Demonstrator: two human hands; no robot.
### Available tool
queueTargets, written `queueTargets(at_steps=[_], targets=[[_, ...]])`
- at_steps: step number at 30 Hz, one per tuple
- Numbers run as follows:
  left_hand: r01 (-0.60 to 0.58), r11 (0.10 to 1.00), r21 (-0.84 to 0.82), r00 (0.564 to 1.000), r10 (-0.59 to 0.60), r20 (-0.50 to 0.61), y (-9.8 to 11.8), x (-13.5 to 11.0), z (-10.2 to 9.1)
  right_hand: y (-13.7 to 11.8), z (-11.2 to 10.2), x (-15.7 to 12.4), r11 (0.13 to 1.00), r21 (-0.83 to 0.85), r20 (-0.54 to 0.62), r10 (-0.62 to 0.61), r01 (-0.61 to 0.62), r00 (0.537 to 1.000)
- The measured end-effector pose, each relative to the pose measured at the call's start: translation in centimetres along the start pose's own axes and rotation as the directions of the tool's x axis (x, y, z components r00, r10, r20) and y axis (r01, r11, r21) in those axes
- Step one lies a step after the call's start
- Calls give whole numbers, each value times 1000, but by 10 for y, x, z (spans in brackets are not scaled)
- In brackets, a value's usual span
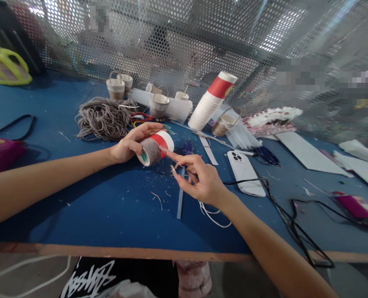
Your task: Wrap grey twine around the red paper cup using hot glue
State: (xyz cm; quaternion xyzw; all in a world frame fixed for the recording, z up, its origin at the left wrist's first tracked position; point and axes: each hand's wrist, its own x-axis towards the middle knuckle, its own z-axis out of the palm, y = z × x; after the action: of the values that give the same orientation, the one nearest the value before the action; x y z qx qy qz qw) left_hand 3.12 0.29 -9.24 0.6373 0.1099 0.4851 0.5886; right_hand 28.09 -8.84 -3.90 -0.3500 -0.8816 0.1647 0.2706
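A red and white paper cup [169,140] lies tilted on its side, its lower part wrapped in rows of grey cord [152,151]. My left hand [131,142] is closed around it, thumb near the wrapped base and fingers over the far side. My right hand [199,176] has its index finger stretched to the edge of the cord winding, seemingly touching it. Its thumb stands apart, and the other fingers are partly curled; nothing clearly shows in them. Below the right hand lies a clear narrow strip [180,203].
Behind the left hand lies a heap of grey cord [101,118] beside red-handled scissors [140,116]. Further back are a leaning stack of paper cups [207,107] and several small cord-wrapped cups [159,105]. A white phone [246,173] and black cable [275,203] lie on the right.
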Motion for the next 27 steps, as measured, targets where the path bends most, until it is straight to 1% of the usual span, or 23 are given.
queueTargets(at_steps=[4, 10, 17, 21, 27], targets=[[22, 997, -68, 999, -25, -34, 1, -1, 2, 1, 0, 0, 998, 20, -5, -54, 54, 999], [27, 992, -123, 999, -32, -40, 0, -2, 3, -1, 0, 1, 998, 48, -16, -34, 35, 999], [57, 982, -178, 996, -69, -64, 4, -2, 6, -1, -1, 0, 997, 48, -12, -53, 54, 999], [76, 975, -207, 992, -96, -87, 6, -2, 8, 0, 0, -1, 998, 38, -11, -51, 52, 999], [92, 970, -227, 984, -123, -129, 6, -2, 11, -3, 1, 0, 995, 79, -32, -61, 63, 998]])
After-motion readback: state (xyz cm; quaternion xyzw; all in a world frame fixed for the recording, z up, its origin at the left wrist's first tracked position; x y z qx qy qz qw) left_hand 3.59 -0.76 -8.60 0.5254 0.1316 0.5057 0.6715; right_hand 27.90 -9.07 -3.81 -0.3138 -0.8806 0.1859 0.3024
